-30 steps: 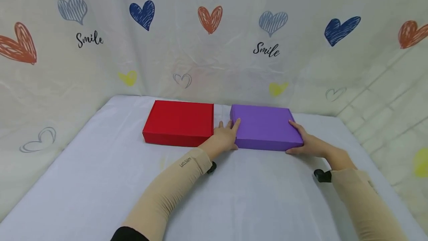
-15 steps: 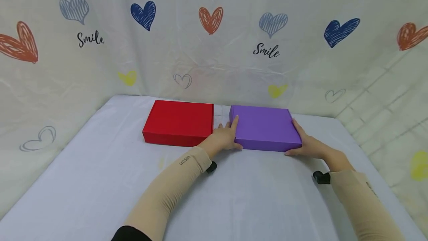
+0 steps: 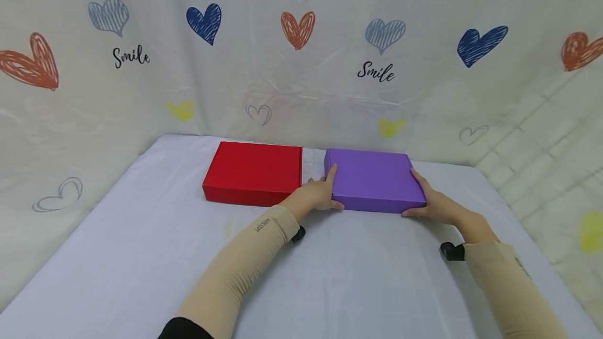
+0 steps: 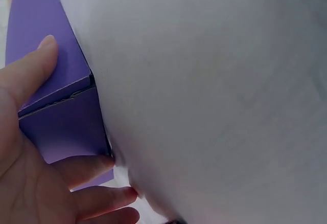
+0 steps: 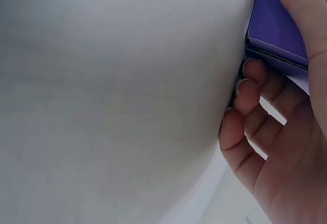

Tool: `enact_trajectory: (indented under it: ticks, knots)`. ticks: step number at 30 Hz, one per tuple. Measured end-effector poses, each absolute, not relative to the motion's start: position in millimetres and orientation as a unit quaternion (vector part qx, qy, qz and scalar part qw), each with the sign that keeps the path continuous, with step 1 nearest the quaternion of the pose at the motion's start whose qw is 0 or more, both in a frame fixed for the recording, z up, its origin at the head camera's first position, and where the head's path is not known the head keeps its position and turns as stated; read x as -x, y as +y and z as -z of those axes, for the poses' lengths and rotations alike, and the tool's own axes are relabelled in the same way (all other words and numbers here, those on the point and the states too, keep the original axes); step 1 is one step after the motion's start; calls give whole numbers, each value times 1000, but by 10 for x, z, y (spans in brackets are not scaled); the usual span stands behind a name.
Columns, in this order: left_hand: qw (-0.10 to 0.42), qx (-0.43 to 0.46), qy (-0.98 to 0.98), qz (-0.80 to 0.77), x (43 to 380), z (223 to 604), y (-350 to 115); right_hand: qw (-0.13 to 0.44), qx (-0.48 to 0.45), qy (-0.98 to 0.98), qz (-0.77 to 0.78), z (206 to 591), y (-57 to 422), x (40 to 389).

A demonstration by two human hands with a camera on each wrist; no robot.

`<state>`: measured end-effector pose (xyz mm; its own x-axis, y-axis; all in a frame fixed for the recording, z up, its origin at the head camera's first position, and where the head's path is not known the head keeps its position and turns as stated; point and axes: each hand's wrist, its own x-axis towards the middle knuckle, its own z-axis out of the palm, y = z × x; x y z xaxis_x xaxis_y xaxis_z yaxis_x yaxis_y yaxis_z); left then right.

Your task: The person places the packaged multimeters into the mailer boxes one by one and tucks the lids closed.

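A flat purple cardboard box (image 3: 377, 179) lies on the white-covered table, right of the middle. My left hand (image 3: 314, 193) holds its left front corner: the thumb (image 4: 38, 68) lies on the front face and the fingers reach along the left side. At the opposite corner my right hand (image 3: 440, 207) grips the box, thumb on the front face, with curled fingertips (image 5: 254, 71) low by the right side, close to the tabletop. The box's edge shows a thin seam in both wrist views. A similar red box (image 3: 254, 169) sits to the left, just behind my left wrist.
The table cover (image 3: 367, 286) is white cloth and runs back to a pale wall sheet (image 3: 330, 93) printed with hearts and "Smile". A narrow gap separates the two boxes. Small black wrist cameras (image 3: 453, 251) hang at both cuffs.
My left thumb has slid a little right onto the purple box's front face. My right index finger has moved off the top edge to the right side. The red box stays put.
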<state>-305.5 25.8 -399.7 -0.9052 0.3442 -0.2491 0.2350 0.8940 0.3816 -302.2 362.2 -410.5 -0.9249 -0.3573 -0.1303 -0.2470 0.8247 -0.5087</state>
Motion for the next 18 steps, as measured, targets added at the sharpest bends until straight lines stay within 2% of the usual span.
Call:
enact_trajectory:
  ticks: [18]
  knots:
    - [116,-152,976,-104,3019,3997,272,102,168,951,241,4058,3602,2981]
